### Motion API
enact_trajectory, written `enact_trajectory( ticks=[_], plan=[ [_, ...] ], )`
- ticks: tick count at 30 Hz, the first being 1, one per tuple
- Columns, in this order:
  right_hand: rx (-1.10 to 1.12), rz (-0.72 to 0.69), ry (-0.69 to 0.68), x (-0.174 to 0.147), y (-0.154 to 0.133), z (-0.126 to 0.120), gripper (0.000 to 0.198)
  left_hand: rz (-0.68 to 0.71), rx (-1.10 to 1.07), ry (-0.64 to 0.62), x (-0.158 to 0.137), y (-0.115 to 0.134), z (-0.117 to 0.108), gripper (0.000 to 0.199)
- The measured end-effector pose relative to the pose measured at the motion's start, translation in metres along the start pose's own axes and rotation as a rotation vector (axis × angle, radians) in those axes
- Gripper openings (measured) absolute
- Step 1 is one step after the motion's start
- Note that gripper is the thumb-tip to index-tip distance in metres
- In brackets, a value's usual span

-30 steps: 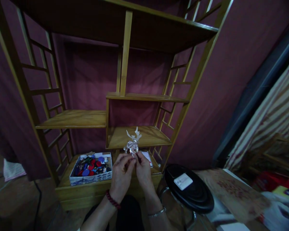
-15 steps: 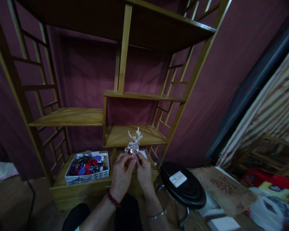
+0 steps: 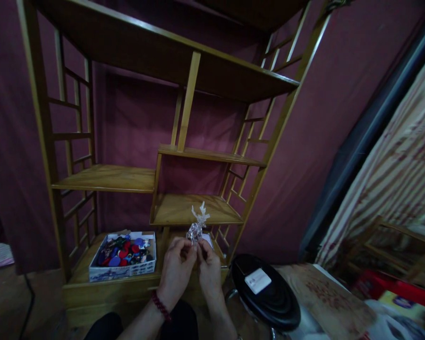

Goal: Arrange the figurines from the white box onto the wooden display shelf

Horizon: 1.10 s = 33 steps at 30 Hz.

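Note:
A clear, glassy deer figurine (image 3: 195, 230) with branching antlers stands upright between my fingertips, in front of the lower right shelf. My left hand (image 3: 177, 264) pinches its base from the left; a dark red bead bracelet circles that wrist. From the other side my right hand (image 3: 208, 270) grips the same base with thumb and fingers. The fingers cover the figurine's lowest part. To the left, a patterned box (image 3: 123, 270) full of small red, blue and dark pieces sits on the bottom board of the wooden shelf unit (image 3: 104, 177).
A black round stool (image 3: 281, 307) with a white card-like item (image 3: 258, 281) on it stands to the right. Beyond lie a patterned brown board (image 3: 326, 288) and a red box (image 3: 396, 288). Behind my hands a white-edged flat item (image 3: 207, 240) rests on the bottom shelf.
My view has tilted upward, so more of the upper shelves shows. Both hands still hold the deer figurine, which appears slightly lower in the picture.

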State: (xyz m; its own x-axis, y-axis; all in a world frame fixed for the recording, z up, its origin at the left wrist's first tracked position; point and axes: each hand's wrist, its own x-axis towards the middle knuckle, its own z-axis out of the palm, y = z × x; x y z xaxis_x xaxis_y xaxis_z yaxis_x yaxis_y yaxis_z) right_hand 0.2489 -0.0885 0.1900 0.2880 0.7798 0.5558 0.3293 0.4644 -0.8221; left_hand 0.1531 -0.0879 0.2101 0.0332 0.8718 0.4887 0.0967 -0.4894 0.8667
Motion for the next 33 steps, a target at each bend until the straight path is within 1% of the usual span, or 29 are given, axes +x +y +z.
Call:
enact_trajectory(
  ticks=[5, 8, 14, 18, 22, 30, 33],
  plan=[
    [0.001, -0.020, 0.032, -0.006, -0.007, -0.002, 0.024, 0.009, -0.014, -0.021, -0.005, 0.006, -0.003, 0.018],
    [-0.006, -0.037, 0.045, -0.008, -0.012, -0.004, 0.024, -0.019, -0.035, -0.022, -0.007, 0.009, -0.005, 0.019],
    [-0.060, -0.119, 0.029, -0.012, -0.022, -0.009, 0.024, -0.079, -0.100, -0.050, -0.012, 0.014, -0.009, 0.021],
    [-0.066, -0.134, 0.039, -0.014, -0.020, -0.008, 0.025, -0.085, -0.113, -0.046, -0.016, 0.016, -0.011, 0.022],
    [-0.064, -0.125, 0.005, -0.012, -0.014, -0.007, 0.025, -0.079, -0.104, -0.056, -0.017, 0.016, -0.013, 0.022],
    [-0.125, -0.122, -0.041, -0.008, -0.014, -0.008, 0.019, -0.077, -0.111, -0.046, -0.011, 0.010, -0.008, 0.022],
    [-0.120, -0.111, -0.047, -0.003, -0.014, -0.008, 0.017, -0.085, -0.103, -0.066, -0.008, 0.007, -0.007, 0.022]
  ],
)
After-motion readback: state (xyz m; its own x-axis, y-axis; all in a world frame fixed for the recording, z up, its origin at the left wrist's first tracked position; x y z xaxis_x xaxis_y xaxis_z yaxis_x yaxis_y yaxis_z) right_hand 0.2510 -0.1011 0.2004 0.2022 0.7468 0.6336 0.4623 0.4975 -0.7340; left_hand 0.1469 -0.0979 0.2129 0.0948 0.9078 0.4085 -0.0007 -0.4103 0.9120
